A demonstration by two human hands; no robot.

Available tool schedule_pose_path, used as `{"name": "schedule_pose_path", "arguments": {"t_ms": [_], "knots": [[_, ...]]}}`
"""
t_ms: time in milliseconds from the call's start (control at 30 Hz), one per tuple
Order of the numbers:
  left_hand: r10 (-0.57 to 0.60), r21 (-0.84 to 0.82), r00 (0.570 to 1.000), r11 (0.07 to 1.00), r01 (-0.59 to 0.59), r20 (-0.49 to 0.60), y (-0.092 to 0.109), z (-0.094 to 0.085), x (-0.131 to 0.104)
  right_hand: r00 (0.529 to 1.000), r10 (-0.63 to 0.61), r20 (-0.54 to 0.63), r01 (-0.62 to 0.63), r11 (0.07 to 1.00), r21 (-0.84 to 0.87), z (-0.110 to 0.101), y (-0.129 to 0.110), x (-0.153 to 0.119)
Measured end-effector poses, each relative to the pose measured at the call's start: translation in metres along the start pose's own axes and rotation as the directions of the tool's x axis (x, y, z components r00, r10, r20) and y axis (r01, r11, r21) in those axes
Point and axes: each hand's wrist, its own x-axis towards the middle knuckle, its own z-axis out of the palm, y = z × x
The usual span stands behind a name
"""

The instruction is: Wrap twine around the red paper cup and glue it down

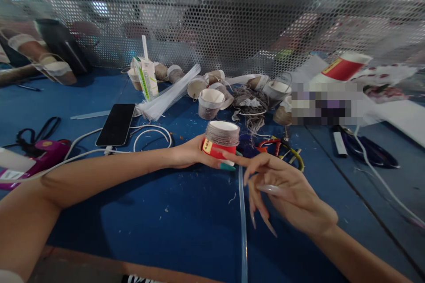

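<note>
My left hand (189, 154) is wrapped around a red paper cup (215, 149) with a white inside. Grey twine (222, 134) is wound in rows around the cup's upper part, near its rim. The cup stands upright with its opening upward. My right hand (282, 185) is beside it, its index finger stretched toward the cup's lower side and seemingly touching it. The other right fingers hang apart, with long nails showing. Beneath the hands, a long translucent stick (243, 225) lies on the blue table (149, 230).
A phone (116, 124) with a white cable lies to the left, near a purple glue gun (49, 152). Behind are translucent sticks (171, 93), a drink carton (149, 80), several twine-wrapped cups (210, 104) and tangled grey twine (250, 105). Yellow-and-red-handled pliers (299, 159) lie beyond my right hand.
</note>
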Motion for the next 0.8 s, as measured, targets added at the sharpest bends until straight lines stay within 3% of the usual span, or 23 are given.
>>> {"name": "schedule_pose_path", "arguments": {"t_ms": [133, 267, 333, 433, 500, 633, 800], "knots": [[-0.001, -0.021, 1.0, 1.0, 0.002, 0.01, 0.001, -0.001, 0.0, 0.967, -0.224, -0.124, 0.197, 0.961, -0.196, -0.003, 0.002, -0.004], [-0.013, -0.057, 1.0, 0.998, 0.015, 0.022, 0.002, -0.001, 0.0, 0.927, -0.374, -0.031, 0.332, 0.855, -0.399, -0.009, 0.008, -0.003], [-0.013, -0.055, 0.999, 0.998, 0.014, 0.029, 0.002, -0.002, 0.0, 0.897, -0.434, 0.084, 0.397, 0.708, -0.584, -0.011, 0.011, 0.0], [-0.01, -0.049, 0.999, 0.999, 0.012, 0.04, 0.001, -0.003, -0.001, 0.808, -0.513, 0.29, 0.499, 0.335, -0.799, -0.012, 0.014, 0.003], [-0.014, -0.054, 0.999, 0.998, 0.017, 0.047, 0.001, -0.004, -0.001, 0.798, -0.494, 0.345, 0.497, 0.216, -0.84, -0.009, 0.012, 0.005], [-0.04, -0.067, 0.997, 0.997, 0.044, 0.063, 0.001, -0.007, -0.002, 0.843, -0.431, 0.323, 0.455, 0.25, -0.855, -0.005, 0.007, 0.006], [-0.045, -0.093, 0.996, 0.994, 0.052, 0.071, 0.0, -0.009, -0.002, 0.86, -0.408, 0.308, 0.44, 0.286, -0.851, -0.004, 0.006, 0.007]]}}
